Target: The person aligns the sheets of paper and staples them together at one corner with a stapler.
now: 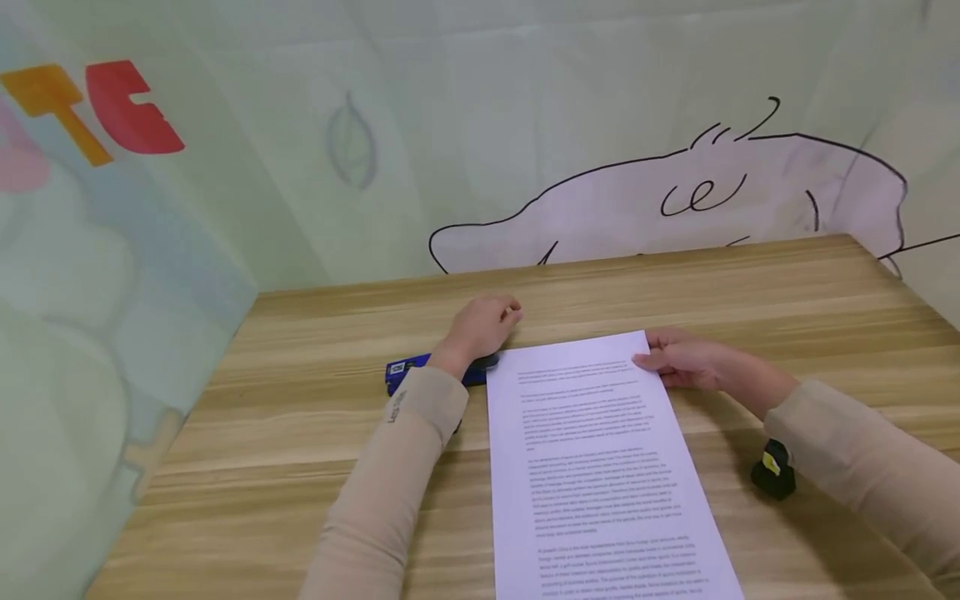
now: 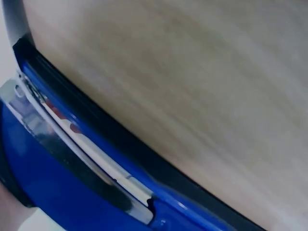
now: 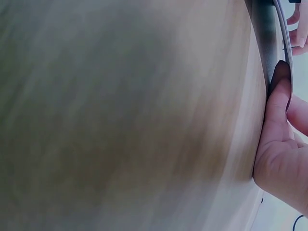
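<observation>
A stack of printed paper [image 1: 592,467] lies on the table, its far edge near the hands. My right hand [image 1: 686,360] pinches its far right corner, thumb on top and fingers beneath; the right wrist view shows the fingers [image 3: 279,106] under the lifted sheets. A blue stapler [image 1: 408,367] lies at the far left corner, its black end meeting the paper. My left hand [image 1: 480,327] is just beyond the stapler, fingers loosely curled with nothing visible in them. Its wrist covers the stapler's middle. The left wrist view shows the stapler [image 2: 86,178] close up.
A small black object with a yellow mark [image 1: 774,471] sits on the wooden table [image 1: 300,450] beside the right sleeve. Behind the table hangs a printed backdrop [image 1: 450,125] with drawings and coloured letters.
</observation>
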Demonstrator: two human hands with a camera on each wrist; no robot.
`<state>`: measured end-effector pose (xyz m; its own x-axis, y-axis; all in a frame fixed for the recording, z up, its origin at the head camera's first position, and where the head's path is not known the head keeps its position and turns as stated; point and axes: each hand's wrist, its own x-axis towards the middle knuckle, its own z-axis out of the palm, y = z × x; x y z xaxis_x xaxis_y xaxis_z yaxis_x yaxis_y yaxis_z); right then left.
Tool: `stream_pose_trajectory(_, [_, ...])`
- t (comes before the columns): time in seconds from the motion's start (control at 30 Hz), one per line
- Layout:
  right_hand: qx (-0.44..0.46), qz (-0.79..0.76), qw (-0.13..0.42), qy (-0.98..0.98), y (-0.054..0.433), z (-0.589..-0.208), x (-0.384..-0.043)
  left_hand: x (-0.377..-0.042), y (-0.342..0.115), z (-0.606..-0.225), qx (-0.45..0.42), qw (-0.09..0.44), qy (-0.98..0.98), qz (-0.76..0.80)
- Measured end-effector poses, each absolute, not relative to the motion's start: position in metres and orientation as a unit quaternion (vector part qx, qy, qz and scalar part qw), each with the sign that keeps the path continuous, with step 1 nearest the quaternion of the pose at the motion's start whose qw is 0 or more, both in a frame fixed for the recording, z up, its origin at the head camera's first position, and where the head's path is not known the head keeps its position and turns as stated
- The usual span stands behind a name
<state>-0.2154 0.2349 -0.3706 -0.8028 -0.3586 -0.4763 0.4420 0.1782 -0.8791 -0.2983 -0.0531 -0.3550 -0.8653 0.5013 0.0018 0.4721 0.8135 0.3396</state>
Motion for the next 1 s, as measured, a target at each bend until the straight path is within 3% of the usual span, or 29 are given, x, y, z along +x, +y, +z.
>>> stream_pose_trajectory(1.0, [0.026, -0.643, 0.334, 0.689, 0.241, -0.365, -0.213, -0.290, -0.039, -0.353, 0.217, 0.016, 0.972, 0.085])
